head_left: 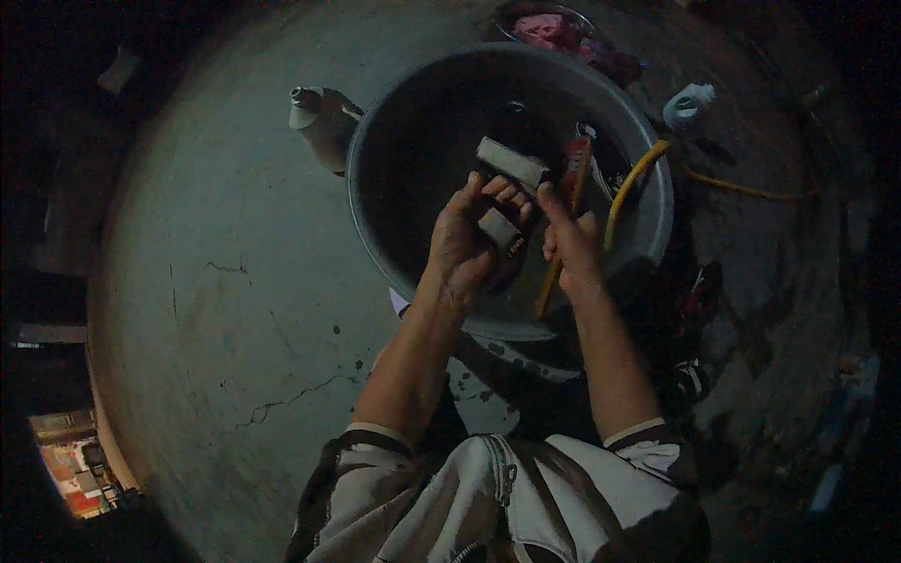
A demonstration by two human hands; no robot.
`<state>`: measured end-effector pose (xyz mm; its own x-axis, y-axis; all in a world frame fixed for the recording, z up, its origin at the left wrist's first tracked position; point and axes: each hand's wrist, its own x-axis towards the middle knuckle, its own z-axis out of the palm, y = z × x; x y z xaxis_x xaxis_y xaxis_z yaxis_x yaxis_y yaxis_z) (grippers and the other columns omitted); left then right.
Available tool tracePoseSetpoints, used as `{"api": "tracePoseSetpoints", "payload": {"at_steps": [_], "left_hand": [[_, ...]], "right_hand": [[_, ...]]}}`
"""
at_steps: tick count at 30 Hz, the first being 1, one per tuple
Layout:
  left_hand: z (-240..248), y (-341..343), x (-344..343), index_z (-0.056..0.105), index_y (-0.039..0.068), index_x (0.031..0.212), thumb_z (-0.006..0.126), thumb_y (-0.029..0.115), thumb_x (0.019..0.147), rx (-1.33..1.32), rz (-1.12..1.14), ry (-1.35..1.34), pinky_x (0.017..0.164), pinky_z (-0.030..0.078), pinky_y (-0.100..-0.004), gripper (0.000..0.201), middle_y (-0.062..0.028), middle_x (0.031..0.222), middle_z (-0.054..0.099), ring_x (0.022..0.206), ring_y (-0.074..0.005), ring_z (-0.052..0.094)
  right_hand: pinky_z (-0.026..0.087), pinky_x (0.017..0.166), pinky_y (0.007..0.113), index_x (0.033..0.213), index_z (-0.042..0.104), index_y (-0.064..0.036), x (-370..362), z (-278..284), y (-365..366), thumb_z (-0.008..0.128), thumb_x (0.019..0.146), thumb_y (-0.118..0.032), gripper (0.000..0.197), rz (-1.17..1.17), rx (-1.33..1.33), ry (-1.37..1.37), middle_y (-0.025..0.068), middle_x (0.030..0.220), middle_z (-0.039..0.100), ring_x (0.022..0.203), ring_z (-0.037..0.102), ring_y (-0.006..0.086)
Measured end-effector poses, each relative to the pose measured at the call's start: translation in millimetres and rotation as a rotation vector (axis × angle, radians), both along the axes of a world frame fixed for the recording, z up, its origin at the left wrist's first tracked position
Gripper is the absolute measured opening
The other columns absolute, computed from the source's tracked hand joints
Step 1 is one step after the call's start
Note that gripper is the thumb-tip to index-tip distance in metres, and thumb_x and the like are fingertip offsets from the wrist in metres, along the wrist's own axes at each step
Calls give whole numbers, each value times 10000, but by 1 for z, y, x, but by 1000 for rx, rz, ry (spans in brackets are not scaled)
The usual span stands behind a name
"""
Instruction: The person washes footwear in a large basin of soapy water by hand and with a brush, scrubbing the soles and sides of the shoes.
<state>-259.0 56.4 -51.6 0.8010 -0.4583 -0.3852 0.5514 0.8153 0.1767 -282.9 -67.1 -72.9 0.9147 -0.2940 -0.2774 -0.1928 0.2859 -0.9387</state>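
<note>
Above a large grey basin [361,235], both my hands are close together. My left hand [465,239] is closed around a dark item with pale bands [511,165], apparently a sandal; its thumb points up along one side and its fingers curl over it. My right hand [572,249] is closed too, its thumb against the right end of the upper pale band. A yellow stick [548,293] runs past the right fingers; whether they also grip it I cannot tell. Beside it in the basin are a red object [575,161] and a black-and-white item [608,180], too dim to name.
A pale bottle [324,127] stands left of the basin. Another white bottle [688,106] is at its right. A yellow hose [632,183] bends over the right rim. Behind stands a bowl with pink cloth-like stuff [549,31]. The concrete floor [253,235] is cracked; the light is dim.
</note>
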Motion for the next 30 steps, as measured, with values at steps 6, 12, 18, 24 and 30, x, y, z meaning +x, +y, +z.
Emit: {"api": "tracePoseSetpoints", "payload": {"at_steps": [6, 12, 18, 24, 30], "left_hand": [[3, -1, -2, 496, 5, 906, 394, 453, 834, 3, -105, -224, 819, 403, -312, 466, -110, 869, 532, 905, -215, 499], [-2, 1, 8, 482, -14, 968, 214, 565, 828, 79, -71, -250, 864, 363, -328, 653, -120, 946, 516, 945, -241, 480], [15, 6, 5, 368, -2, 1150, 252, 602, 800, 348, 44, -118, 910, 321, -379, 708, -154, 1098, 465, 1040, -280, 434], [-18, 7, 5, 439, 24, 1088, 329, 590, 792, 222, -20, -302, 840, 381, -355, 648, -108, 1031, 497, 953, -222, 479], [-32, -2, 9, 473, 57, 1009, 343, 451, 856, 201, 0, -219, 820, 392, -387, 442, -104, 1000, 502, 921, -244, 484]], "right_hand": [[308, 346, 199, 953, 447, -37, 3, -6, -13, 668, 685, -371, 481, -156, -40, 33, 5, 688, 473, 406, 380, 55], [428, 589, 275, 1216, 320, -44, 1, -7, -9, 546, 781, -376, 592, -135, -448, -87, 99, 949, 520, 729, 530, 177], [316, 902, 373, 1280, 269, -79, -28, 11, 25, 421, 856, -239, 478, 264, -814, -430, 197, 1217, 376, 1097, 397, 336], [292, 938, 386, 1265, 307, -97, -30, -3, 38, 395, 860, -189, 425, 291, -948, -409, 188, 1267, 330, 1137, 357, 348], [298, 936, 352, 1256, 319, -86, -11, -6, 30, 396, 864, -213, 419, 188, -802, -391, 179, 1258, 353, 1144, 364, 324]]}}
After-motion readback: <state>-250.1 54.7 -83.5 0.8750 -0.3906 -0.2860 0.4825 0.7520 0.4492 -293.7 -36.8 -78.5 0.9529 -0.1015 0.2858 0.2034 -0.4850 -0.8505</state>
